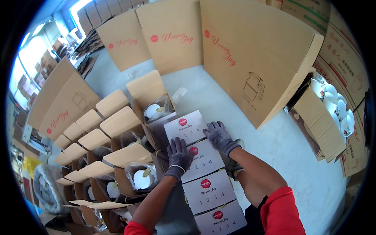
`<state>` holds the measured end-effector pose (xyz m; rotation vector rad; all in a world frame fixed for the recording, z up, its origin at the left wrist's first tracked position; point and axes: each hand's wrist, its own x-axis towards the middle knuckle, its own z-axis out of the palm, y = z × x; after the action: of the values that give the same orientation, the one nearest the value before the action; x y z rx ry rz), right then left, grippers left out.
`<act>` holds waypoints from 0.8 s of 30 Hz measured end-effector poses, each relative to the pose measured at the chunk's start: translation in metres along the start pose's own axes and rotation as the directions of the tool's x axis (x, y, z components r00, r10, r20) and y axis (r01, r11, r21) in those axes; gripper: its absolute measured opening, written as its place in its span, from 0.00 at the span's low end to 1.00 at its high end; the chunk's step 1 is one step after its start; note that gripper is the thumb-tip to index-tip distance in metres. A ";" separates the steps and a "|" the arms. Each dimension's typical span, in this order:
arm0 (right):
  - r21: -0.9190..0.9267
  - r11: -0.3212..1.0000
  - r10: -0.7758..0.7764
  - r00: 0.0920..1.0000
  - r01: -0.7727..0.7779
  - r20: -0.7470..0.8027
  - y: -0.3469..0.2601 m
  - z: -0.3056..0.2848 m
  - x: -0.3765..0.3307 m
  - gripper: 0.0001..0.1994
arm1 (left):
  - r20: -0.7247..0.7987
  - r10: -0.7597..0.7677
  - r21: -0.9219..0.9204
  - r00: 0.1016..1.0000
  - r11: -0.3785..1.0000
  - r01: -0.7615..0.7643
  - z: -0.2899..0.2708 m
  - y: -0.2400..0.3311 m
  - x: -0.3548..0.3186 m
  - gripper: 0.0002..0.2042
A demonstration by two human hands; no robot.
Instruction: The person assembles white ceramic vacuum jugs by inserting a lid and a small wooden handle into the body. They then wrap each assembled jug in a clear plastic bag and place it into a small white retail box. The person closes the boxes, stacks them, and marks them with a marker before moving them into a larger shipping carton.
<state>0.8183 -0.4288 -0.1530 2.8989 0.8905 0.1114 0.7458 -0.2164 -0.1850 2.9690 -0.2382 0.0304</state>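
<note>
At far left, a clear plastic bag (pixel 47 188) is placed low beside the workspace, below large printed cartons (pixel 66 103) leaned at a slant. Next to them, rows of open cartons (pixel 128 155) are lined up with their tan flaps raised; white-lidded jugs (pixel 143 180), some wrapped in clear plastic, are held upright inside. Behind, upright cardboard panels (pixel 172 37) are stood along the far side, and a scrap of clear film (pixel 179 95) is left lying in front of them.

At center, a row of four closed white-topped boxes (pixel 201 167) is set end to end, running toward the lower edge, each top marked with a red disc. The left hand (pixel 178 155), covered in a gray glove, is laid palm down on the left part of the second box, its fingers spread. The right hand (pixel 218 137), likewise gloved, is rested at the right edge where the first and second boxes meet, its fingers slightly parted; its thumb cannot be made out.

Beyond it, a tall carton (pixel 254 55) printed with a jug outline is stood on the pale counter (pixel 301 172). At right, white rounded pieces (pixel 331 98) are packed in an open carton (pixel 319 121), backed by stacked brown cartons (pixel 340 64).
</note>
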 end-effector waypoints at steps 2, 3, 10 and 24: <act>-0.088 0.989 -0.127 0.989 0.119 -0.082 -0.018 -0.011 -0.003 0.19 | -0.023 0.001 -0.030 1.000 1.000 -0.001 0.004 -0.006 -0.006 0.38; -0.011 0.996 -0.088 0.993 0.087 -0.075 -0.024 -0.004 -0.008 0.20 | 0.076 -0.021 -0.046 0.997 0.999 0.025 -0.006 0.001 -0.001 0.39; 0.128 0.989 0.053 0.987 -0.072 0.150 -0.064 -0.012 0.008 0.22 | 0.314 0.133 -0.238 0.940 0.970 -0.058 -0.063 -0.016 -0.015 0.31; 0.929 0.356 0.072 0.994 -0.101 0.080 -0.477 -0.027 -0.179 0.29 | 0.731 -0.042 -0.394 0.681 0.789 0.471 -0.066 -0.159 -0.522 0.15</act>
<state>0.4031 -0.1347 -0.1920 3.9885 1.0123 -0.6941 0.2554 0.0307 -0.1627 2.2397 0.1148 -1.0331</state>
